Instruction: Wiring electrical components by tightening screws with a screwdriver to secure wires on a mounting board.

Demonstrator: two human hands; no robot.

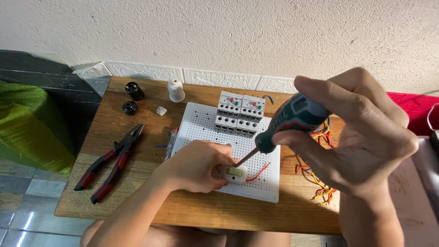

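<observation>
The person's right hand (361, 132) is wrapped around the dark handle of a screwdriver (292, 120), fingers curled tight on the grip, and the shaft slants down to the left, its tip at a small white switch (236, 173). The switch lies on a white perforated board (265, 180) near its front edge, and the left hand (194, 165) pinches it by the left side, fingers bent around it. A short red wire (259, 173) runs out of the switch to the right across the board. At the board's far edge stand two grey relay blocks (240, 113) side by side. The board rests on a small wooden table (137, 192), where red-handled pliers (112, 162) lie to the left and a tangle of coloured wires (320, 183) lies to the right
</observation>
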